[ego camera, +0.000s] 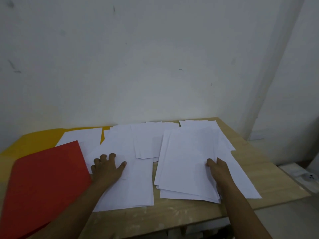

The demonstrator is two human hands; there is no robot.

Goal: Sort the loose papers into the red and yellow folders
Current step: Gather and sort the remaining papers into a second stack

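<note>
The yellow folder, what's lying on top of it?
A white sheet lies on the yellow folder, and the red folder overlaps its near edge. More loose papers cover its right end. How far it reaches under them cannot be seen.

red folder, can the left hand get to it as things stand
Probably yes: the left hand rests on white sheets of paper right beside the flat red folder, whose top is bare, with nothing between them.
</note>
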